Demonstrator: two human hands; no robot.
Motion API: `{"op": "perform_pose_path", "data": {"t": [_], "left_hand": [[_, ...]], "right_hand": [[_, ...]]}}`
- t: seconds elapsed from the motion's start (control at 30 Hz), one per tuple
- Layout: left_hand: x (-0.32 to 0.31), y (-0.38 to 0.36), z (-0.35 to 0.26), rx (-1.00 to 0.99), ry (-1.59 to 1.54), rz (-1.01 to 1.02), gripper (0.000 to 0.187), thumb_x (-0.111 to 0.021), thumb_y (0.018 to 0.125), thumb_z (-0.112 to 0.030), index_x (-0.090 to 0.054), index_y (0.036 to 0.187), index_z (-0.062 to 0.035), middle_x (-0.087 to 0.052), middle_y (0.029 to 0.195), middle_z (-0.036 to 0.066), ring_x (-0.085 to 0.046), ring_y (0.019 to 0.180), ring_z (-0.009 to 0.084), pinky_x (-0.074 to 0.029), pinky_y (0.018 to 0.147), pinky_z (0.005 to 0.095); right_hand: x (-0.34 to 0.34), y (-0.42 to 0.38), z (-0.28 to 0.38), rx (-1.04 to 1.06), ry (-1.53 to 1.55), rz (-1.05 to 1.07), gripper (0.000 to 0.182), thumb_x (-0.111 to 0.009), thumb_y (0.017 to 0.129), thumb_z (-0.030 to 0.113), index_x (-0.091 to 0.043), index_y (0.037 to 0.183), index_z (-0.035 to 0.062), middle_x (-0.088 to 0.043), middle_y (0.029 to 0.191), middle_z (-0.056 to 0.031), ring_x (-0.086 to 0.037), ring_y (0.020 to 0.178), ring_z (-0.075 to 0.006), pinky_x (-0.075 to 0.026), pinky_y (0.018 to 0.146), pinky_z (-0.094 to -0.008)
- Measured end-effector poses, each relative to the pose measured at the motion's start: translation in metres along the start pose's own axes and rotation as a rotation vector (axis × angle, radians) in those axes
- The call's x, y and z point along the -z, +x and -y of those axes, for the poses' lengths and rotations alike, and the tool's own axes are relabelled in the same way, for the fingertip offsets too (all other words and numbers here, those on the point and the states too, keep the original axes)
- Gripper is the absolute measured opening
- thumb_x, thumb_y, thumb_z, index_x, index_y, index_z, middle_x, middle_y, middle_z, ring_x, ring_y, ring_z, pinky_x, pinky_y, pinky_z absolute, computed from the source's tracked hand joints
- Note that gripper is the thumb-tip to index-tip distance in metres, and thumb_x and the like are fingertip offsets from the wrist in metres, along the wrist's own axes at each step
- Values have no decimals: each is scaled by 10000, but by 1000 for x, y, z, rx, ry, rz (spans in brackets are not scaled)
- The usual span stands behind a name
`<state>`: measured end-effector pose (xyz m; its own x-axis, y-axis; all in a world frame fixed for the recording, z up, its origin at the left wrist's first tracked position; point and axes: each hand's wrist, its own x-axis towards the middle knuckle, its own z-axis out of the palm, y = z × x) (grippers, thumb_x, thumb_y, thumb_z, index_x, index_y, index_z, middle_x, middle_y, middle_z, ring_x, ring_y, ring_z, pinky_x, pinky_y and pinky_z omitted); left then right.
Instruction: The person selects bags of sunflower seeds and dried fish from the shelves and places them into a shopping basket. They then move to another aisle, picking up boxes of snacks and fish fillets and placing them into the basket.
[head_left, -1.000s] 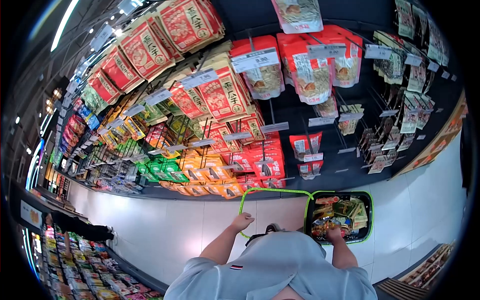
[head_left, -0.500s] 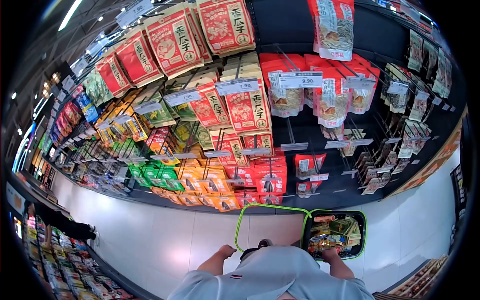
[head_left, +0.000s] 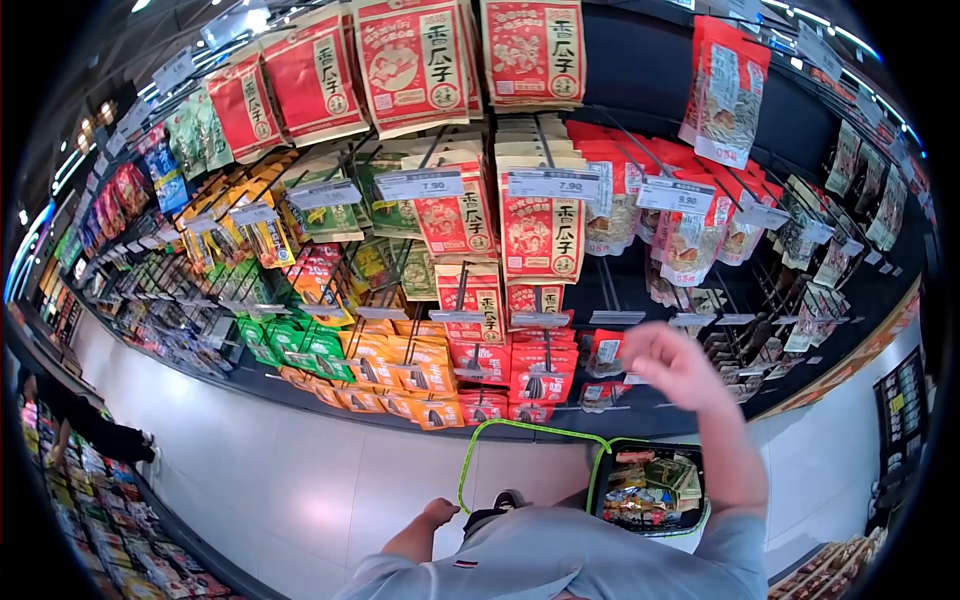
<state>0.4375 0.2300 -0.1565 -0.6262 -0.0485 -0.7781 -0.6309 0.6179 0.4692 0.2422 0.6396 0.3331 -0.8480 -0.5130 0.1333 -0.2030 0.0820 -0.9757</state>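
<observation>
Head view: my right hand point(head_left: 672, 362) is raised toward the hanging packets point(head_left: 530, 235), fingers loosely curled, gripping nothing. My left hand point(head_left: 438, 513) grips the green basket handle point(head_left: 520, 428) low by my waist. Basket point(head_left: 690, 520) sits below; open floor point(head_left: 330, 470) lies left.

Right hand point(head_left: 672, 366) raised at arm's length, blurred, fingers seemingly loosely curled, empty, left hand point(head_left: 440, 513) low beside the torso, lightly closed
</observation>
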Motion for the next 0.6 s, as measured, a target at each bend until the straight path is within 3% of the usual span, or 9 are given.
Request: {"op": "perform_pose_path", "data": {"t": [0.07, 0.2, 0.33, 0.47, 0.57, 0.6], "left_hand": [[-2, 6, 10, -41, -54, -46, 384, -620, 781, -402, -692, 759, -25, -640, 660, 99, -605, 584, 229, -493, 608, 374], [-4, 2, 34, -15, -125, -22, 386, -620, 785, -404, -693, 784, -26, -644, 670, 91, -598, 576, 215, -493, 594, 369], [-14, -5, 64, 142, -236, -29, 381, -631, 793, -400, -691, 882, -35, -655, 710, 78, -583, 565, 182, -497, 558, 335], [-23, -22, 87, 310, -363, -3, 394, -649, 800, -372, -679, 986, -26, -673, 759, 98, -587, 564, 196, -500, 545, 344], [-37, -19, 113, 396, -441, 38, 398, -661, 808, -352, -674, 1027, -19, -676, 786, 119, -624, 617, 204, -513, 560, 348], [-38, -20, 117, 396, -445, 39, 398, -661, 808, -352, -674, 1027, -19, -676, 786, 119, -624, 617, 204, -513, 560, 348]], "right_hand": [[-17, 41, 71, 215, -155, -39, 344, -610, 884, 65, -500, 1203, -3, -610, 987, -41, -577, 943, -103, -483, 811, -257], [-34, 148, 150, 509, -409, -121, 355, -618, 878, 112, -510, 1186, -28, -622, 1001, -71, -597, 960, -122, -485, 811, -257], [-41, 248, 186, 557, -822, -303, 564, -664, 830, 351, -525, 1201, -49, -667, 961, -156, -649, 888, -213, -506, 799, -314], [-48, 321, 186, 445, -919, -399, 690, -693, 759, 486, -566, 1151, -68, -672, 961, -167, -649, 897, -235, -504, 812, -327], [-57, 348, 186, 195, -879, -454, 700, -733, 663, 582, -660, 915, -66, -673, 842, -169, -662, 812, -246, -527, 727, -343], [-62, 352, 186, 197, -881, -451, 700, -733, 663, 582, -660, 915, -66, -673, 842, -169, -662, 812, -246, -527, 727, -343]]}}
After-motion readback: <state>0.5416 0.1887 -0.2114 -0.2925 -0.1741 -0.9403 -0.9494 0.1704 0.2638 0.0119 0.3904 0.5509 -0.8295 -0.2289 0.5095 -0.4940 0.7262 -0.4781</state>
